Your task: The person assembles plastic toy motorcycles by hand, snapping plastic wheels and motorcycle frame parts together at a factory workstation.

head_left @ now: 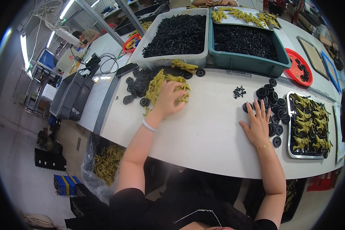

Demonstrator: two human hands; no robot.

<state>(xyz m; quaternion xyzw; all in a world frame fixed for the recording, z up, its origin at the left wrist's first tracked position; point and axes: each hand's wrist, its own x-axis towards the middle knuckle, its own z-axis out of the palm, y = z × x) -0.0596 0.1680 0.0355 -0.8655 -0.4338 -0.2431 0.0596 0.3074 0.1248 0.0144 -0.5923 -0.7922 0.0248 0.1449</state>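
The left hand gathers olive plastic parts, fingers curled on them, probably gripping; the right hand lies flat, fingers spread, by black wheels. Next: lift one part cleanly.

The curved white worktable bears olive-green plastic parts left of small black screws, black plastic wheels and a metal tray right of them.

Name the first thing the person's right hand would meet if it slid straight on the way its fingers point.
Probably the small black plastic wheels heaped just beyond the right hand; its fingertips already look to be at their edge.
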